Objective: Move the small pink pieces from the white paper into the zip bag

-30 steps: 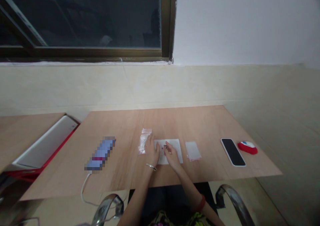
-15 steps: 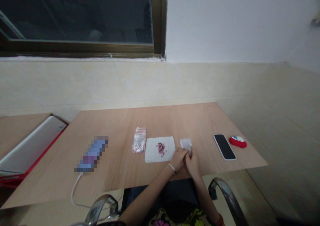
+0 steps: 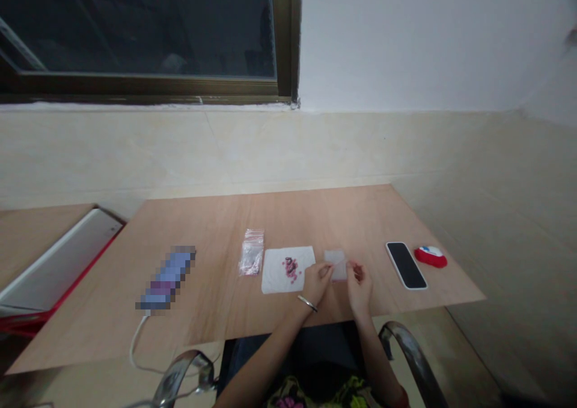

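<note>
My left hand point(image 3: 315, 282) and my right hand point(image 3: 359, 284) are raised just above the wooden table point(image 3: 216, 312), both pinching a small clear zip bag point(image 3: 336, 266) by its near edge. The bag has a red strip and looks empty. Just left of it lies a white sheet point(image 3: 276, 273) with a small heap of pink and dark beads point(image 3: 290, 266). Another clear zip bag with small contents point(image 3: 251, 253) lies left of the sheet. A thin bangle is on my left wrist.
A black phone point(image 3: 406, 265) and a red and white object point(image 3: 430, 256) lie at the right. A blurred device point(image 3: 166, 277) with a white cable sits at the left. A white and red box point(image 3: 54, 258) stands far left. Chair armrests point(image 3: 406, 354) are below.
My hands left the white sheet and beads, moved right to the empty zip bag, and now lift its near edge apart. The view shifted slightly right.
</note>
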Action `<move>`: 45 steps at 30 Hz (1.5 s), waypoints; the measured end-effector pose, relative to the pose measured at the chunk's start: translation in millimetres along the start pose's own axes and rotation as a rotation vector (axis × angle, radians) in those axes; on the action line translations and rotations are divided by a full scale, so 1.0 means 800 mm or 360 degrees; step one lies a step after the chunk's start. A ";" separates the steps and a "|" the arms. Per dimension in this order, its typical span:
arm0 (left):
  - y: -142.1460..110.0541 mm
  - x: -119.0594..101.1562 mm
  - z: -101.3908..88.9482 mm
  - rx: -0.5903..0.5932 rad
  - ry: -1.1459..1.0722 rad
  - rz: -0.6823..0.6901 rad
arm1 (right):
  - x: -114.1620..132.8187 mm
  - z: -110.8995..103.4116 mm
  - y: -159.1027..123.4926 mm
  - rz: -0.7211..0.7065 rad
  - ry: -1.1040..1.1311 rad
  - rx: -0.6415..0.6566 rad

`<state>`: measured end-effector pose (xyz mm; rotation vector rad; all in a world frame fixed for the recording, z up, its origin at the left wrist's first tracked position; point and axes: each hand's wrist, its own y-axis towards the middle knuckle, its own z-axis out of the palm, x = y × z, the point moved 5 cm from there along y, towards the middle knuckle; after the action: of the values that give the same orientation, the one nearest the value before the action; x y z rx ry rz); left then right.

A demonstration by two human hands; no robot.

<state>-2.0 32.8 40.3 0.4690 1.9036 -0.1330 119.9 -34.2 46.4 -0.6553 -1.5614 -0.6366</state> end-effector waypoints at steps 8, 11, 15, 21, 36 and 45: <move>-0.012 -0.045 -0.044 -0.0156 -0.0313 0.0026 | 0.041 0.050 -0.018 0.0101 0.0229 0.0668; -0.018 -0.049 -0.060 -0.0121 -0.0337 0.0063 | 0.040 0.061 -0.022 0.0142 0.0267 0.0721; -0.024 -0.043 -0.083 -0.0167 -0.0210 0.0055 | 0.034 0.075 -0.028 0.0166 0.0267 0.0877; -0.033 -0.035 -0.104 -0.0170 -0.0070 0.0075 | 0.041 0.084 -0.036 0.0122 0.0208 0.1076; -0.040 -0.038 -0.126 -0.0071 -0.0046 -0.0012 | 0.035 0.093 -0.047 0.0275 0.0189 0.1309; -0.040 -0.052 -0.132 0.0026 0.0042 0.0065 | 0.038 0.094 -0.052 0.0245 0.0095 0.1340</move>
<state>-93.4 25.4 114.3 0.5223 1.9189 -0.1160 36.1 -6.8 69.8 -0.1092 -1.5277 0.1401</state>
